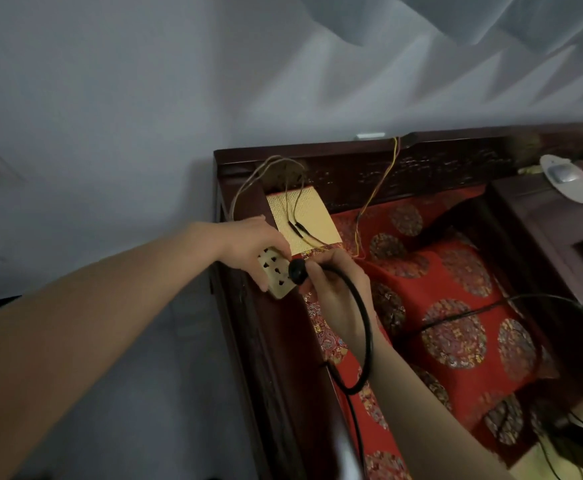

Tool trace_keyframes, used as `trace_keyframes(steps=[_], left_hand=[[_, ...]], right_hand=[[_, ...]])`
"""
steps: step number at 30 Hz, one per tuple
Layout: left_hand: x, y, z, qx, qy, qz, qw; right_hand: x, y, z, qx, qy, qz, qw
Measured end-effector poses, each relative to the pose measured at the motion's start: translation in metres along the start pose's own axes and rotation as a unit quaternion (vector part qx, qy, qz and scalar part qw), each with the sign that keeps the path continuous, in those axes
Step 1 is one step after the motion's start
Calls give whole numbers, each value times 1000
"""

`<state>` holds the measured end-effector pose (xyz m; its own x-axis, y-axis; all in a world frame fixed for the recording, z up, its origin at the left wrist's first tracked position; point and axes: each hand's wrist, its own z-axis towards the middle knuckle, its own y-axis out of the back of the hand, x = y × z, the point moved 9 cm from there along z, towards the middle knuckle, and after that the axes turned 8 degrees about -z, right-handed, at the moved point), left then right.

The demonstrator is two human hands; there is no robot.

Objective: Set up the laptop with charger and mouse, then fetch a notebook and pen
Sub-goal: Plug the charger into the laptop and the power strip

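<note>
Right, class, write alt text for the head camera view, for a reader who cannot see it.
A person's left hand grips a beige socket block while the right hand pinches a black plug against it, the black cable looping down. Behind the hands is a dark wooden seat with red patterned cushions and thin loose wires.

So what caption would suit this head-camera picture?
Left hand holds a beige socket block; right hand holds a black plug at it, beside a red cushion.
</note>
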<state>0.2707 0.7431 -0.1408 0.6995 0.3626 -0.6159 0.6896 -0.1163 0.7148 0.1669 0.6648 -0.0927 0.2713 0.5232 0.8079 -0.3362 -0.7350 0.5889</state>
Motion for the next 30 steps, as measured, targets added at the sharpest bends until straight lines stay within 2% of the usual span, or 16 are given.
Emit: trace_keyframes(steps=[3, 7, 12, 16, 20, 30], left_hand=[[3, 0, 4, 40, -14, 15, 999], [0, 2, 5, 34, -30, 29, 999], [5, 30, -13, -50, -42, 108, 992], [28, 39, -24, -84, -23, 63, 994], [28, 39, -17, -83, -26, 34, 996], [30, 42, -13, -78, -24, -9, 997]], right_hand=[[4, 0, 6, 17, 20, -57, 998], [7, -7, 11, 80, 49, -106, 990], [6, -9, 14, 110, 72, -103, 986], [-9, -8, 18, 139, 47, -33, 989], [-12, -11, 20, 160, 32, 29, 986], [5, -20, 30, 202, 115, -73, 970]])
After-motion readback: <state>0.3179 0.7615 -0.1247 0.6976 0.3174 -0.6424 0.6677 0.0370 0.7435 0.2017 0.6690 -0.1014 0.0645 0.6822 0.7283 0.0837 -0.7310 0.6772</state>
